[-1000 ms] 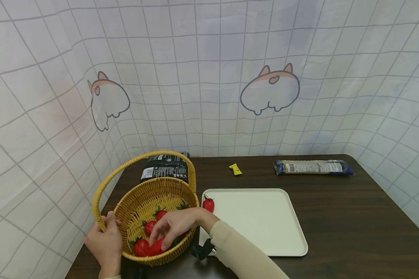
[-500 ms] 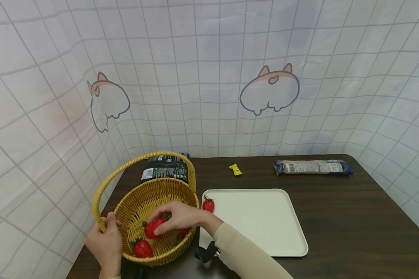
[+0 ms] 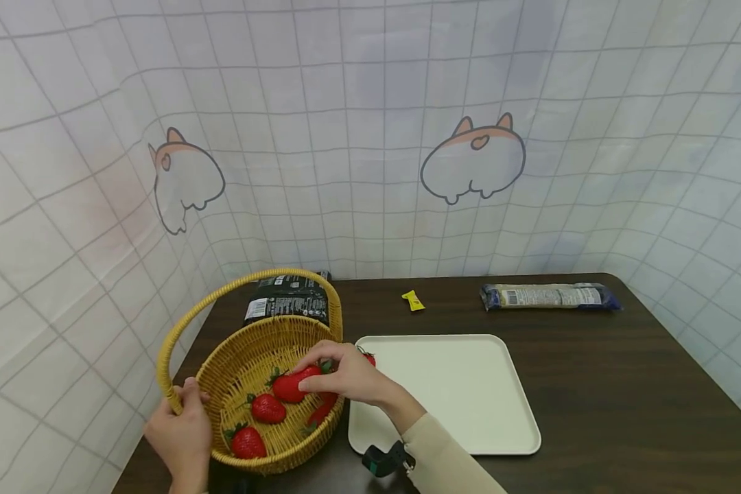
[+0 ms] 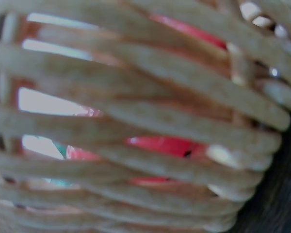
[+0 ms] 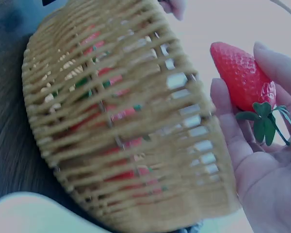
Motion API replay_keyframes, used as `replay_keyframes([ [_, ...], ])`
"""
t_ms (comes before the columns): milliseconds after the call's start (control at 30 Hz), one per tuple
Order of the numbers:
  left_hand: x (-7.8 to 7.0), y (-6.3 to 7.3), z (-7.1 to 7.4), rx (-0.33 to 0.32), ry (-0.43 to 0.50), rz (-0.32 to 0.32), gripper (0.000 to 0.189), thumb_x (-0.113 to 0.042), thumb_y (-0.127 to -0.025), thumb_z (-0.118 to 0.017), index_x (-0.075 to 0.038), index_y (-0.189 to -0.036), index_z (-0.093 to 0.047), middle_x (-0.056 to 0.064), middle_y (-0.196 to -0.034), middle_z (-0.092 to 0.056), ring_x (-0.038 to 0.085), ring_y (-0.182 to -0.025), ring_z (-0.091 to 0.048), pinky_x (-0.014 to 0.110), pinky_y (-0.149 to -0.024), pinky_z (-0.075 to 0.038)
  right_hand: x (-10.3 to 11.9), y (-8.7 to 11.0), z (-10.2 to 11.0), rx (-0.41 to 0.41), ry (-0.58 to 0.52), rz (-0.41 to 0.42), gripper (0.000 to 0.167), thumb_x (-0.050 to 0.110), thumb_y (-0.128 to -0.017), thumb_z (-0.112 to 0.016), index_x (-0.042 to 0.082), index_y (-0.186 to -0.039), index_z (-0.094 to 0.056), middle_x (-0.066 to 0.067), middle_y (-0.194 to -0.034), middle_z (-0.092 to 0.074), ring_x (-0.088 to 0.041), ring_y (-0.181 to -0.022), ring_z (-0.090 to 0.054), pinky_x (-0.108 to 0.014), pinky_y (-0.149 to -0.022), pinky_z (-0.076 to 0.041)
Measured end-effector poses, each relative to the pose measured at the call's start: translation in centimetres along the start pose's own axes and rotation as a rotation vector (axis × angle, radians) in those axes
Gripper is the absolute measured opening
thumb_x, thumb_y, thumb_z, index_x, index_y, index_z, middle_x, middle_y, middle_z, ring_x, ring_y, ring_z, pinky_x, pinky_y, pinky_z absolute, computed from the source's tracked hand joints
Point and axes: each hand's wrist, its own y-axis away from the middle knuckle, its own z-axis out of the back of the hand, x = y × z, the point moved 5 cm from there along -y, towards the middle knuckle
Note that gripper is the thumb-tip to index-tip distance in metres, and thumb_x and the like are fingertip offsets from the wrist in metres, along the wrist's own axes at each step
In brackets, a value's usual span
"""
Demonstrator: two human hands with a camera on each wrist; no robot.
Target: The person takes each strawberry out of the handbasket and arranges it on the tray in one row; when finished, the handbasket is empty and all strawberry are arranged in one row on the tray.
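My right hand (image 3: 350,372), half closed, pinches a strawberry (image 5: 240,73) over the wicker basket (image 3: 241,360). My left hand (image 3: 182,432) grips the handle (image 3: 283,272) at nine o'clock.

The yellow woven basket (image 3: 234,360), handle (image 3: 284,272) held by the left hand (image 3: 182,432), contains red strawberries (image 3: 268,409) lying loose, with one green-leaved strawberry (image 5: 238,73) pinched by the right hand (image 3: 353,374) over the basket's right half.

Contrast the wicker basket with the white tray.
The wicker basket is yellow, woven and rounded; the white tray is smooth and rectangular. The basket is deep; the tray is shallow. The basket has an arched handle, gripped by the left hand; the tray shows none. Both are open-topped.
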Motion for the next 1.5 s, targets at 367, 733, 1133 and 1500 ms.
replay_keyframes([
  [367,-0.4,0.1,0.2,0.0,0.038,0.01,0.041,-0.022,-0.096,-0.063,0.001,-0.062,-0.062,-0.031,-0.052,-0.05,0.005,-0.033,-0.027,0.023,-0.04,-0.023,-0.7,2.3,2.5,-0.141,-0.088,-0.067,0.032,0.018,-0.093,-0.067,0.011,-0.125,-0.066,-0.014,-0.121,-0.064,-0.013,-0.074,-0.057,-0.024,-0.064,-0.051],
  [733,-0.4,0.1,0.0,-0.006,0.035,-0.02,0.039,-0.021,-0.095,-0.063,0.0,-0.062,-0.064,-0.028,-0.046,-0.044,0.005,-0.033,-0.024,0.023,-0.038,-0.021,-2.5,4.0,6.2,-0.307,-0.163,-0.242,0.029,0.016,-0.1,-0.056,0.001,-0.123,-0.062,-0.022,-0.129,-0.057,-0.022,-0.099,-0.065,-0.037,-0.085,-0.055],
  [1133,-0.4,0.0,0.3,-0.017,0.034,-0.044,0.039,-0.018,-0.095,-0.063,0.0,-0.061,-0.065,-0.029,-0.045,-0.044,0.005,-0.032,-0.023,0.024,-0.036,-0.021,-5.1,6.3,10.9,-0.485,-0.263,-0.361,0.029,0.007,-0.095,-0.061,-0.003,-0.122,-0.06,-0.024,-0.126,-0.054,-0.028,-0.101,-0.062,-0.042,-0.084,-0.055],
  [1500,-0.2,-0.1,0.1,-0.02,0.035,-0.06,0.04,-0.019,-0.096,-0.062,0.0,-0.06,-0.064,-0.03,-0.046,-0.043,0.005,-0.033,-0.023,0.023,-0.037,-0.021,-6.8,7.2,11.8,-0.52,-0.201,-0.417,0.036,0.007,-0.089,-0.071,-0.006,-0.12,-0.061,-0.019,-0.122,-0.057,-0.031,-0.103,-0.061,-0.04,-0.082,-0.056],
])
